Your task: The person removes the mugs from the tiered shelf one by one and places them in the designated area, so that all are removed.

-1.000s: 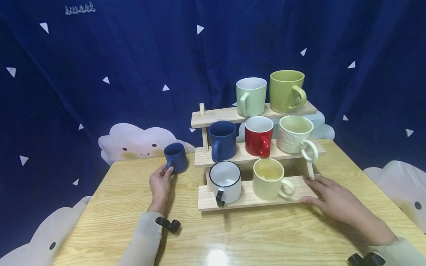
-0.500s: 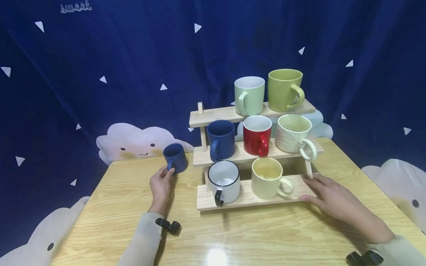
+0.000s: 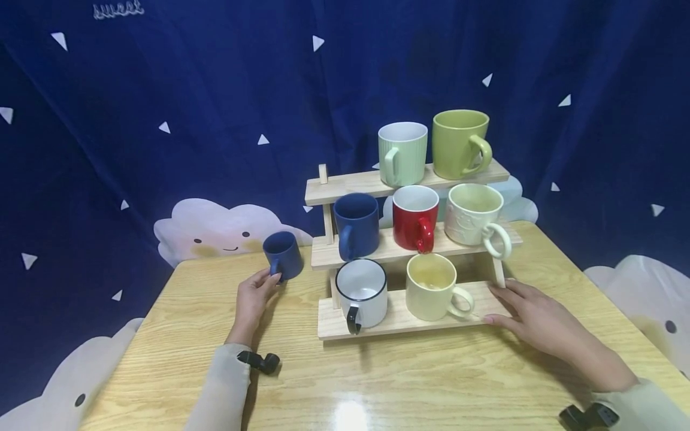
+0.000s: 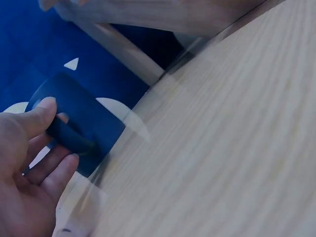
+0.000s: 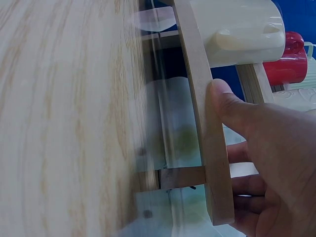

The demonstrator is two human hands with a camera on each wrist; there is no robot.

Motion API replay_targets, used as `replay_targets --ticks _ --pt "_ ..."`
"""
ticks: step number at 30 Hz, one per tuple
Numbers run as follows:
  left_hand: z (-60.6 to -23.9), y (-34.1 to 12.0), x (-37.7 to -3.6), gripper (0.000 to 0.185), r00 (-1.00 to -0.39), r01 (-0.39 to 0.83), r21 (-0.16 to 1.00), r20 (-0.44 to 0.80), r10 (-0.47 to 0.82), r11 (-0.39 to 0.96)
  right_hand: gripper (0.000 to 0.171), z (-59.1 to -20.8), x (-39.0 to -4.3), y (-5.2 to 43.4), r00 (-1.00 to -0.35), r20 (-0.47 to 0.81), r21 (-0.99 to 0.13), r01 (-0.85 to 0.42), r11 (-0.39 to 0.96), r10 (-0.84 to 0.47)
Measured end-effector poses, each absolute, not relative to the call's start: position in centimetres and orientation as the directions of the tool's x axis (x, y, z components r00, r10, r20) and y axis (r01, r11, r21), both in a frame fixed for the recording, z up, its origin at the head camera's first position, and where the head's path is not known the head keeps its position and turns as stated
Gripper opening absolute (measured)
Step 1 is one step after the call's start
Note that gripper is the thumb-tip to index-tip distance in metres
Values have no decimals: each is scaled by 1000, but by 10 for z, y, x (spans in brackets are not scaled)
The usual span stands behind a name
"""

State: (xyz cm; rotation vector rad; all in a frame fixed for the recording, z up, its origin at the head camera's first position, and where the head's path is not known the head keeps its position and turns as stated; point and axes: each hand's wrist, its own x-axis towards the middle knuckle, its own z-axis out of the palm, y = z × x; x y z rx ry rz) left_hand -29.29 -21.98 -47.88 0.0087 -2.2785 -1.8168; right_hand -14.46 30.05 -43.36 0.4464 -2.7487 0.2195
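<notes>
My left hand (image 3: 251,304) pinches the handle of a dark blue mug (image 3: 288,261), which stands upright on the table left of the rack. In the left wrist view the thumb lies on the mug handle (image 4: 73,137), with fingers behind it. At the right end of a three-tier wooden display rack (image 3: 345,187), my right hand (image 3: 545,323) grips the bottom shelf. The right wrist view shows its thumb on the front edge of the shelf board (image 5: 217,163) and the other fingers behind. Nearest that hand is a pale yellow mug (image 3: 428,299).
A white mug with black rim (image 3: 362,296) shares the bottom tier. On the middle tier stand a blue mug (image 3: 360,230), a red mug (image 3: 412,224) and a cream embossed mug (image 3: 468,218). Mint (image 3: 406,158) and olive-green mugs (image 3: 455,146) top the rack. A curtain (image 3: 215,78) hangs behind.
My left wrist and forearm have shifted a little left, while the fingers stay at the mug handle. The head view has drifted slightly. My right hand keeps its place on the rack.
</notes>
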Motion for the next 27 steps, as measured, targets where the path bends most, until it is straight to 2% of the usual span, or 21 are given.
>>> replay_targets --ticks 8,15,27 --pt "-479 -224 -294 34 -983 112 963 144 -115 247 70 -435 -146 301 -894 353 -99 -329 939 -275" --pt "-481 -218 -295 35 -980 146 960 174 -101 241 69 -436 -145 302 -892 360 -104 -329 939 -272" --pt "-482 -214 -294 31 -978 127 951 168 -126 283 69 -435 -145 302 -889 362 -92 -332 939 -279"
